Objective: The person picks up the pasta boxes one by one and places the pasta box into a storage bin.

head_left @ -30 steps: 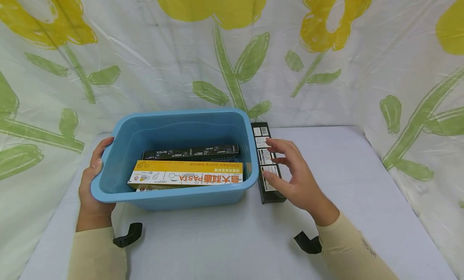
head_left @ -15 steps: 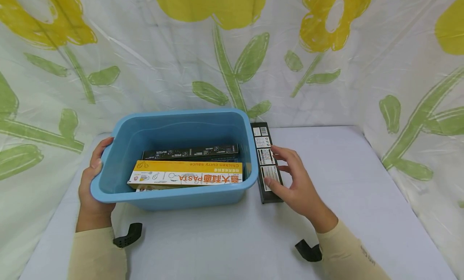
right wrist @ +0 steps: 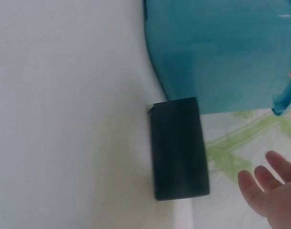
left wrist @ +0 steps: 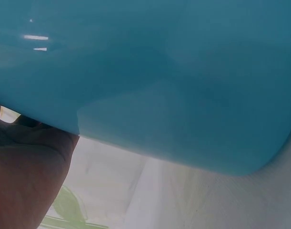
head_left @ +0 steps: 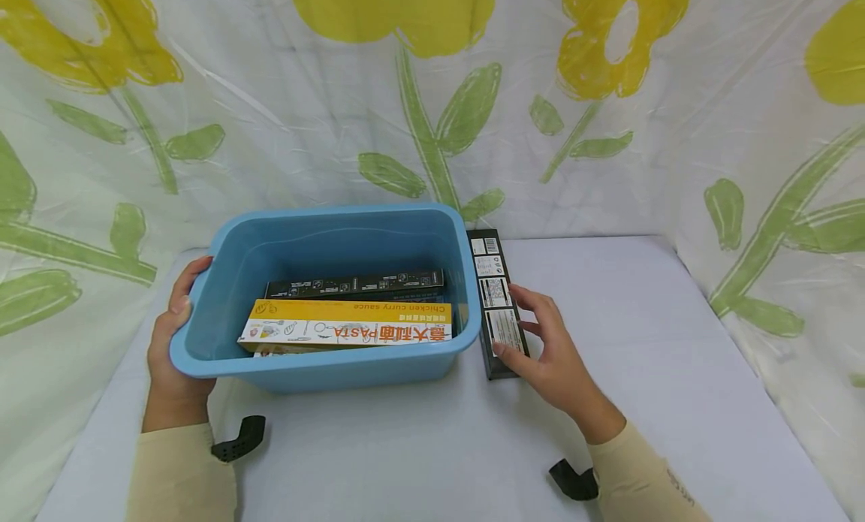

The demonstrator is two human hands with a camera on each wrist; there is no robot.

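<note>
My left hand (head_left: 177,349) grips the left end of a blue plastic tub (head_left: 338,368), thumb on the rim and the other fingers mostly hidden beneath it. In the left wrist view part of that hand (left wrist: 31,171) shows against the tub wall (left wrist: 159,95). Along the tub's right side lies a long black box (head_left: 492,267) with white printed labels. My right hand (head_left: 557,368) hovers at its near right part, fingers spread and loosely bent. From the right wrist, the fingers appear apart from the box's dark end (right wrist: 179,148).
Inside the tub lie a yellow and white pasta box (head_left: 348,328) and a black box (head_left: 354,284) behind it. A white cloth covers the table (head_left: 405,462). A flower-printed curtain (head_left: 304,131) hangs behind and at both sides. Black wrist mounts stick out from both sleeves.
My right hand has drawn back a little toward me along the black box, its fingertips shifting nearer the box's right edge. The left hand and the tub have stayed put.
</note>
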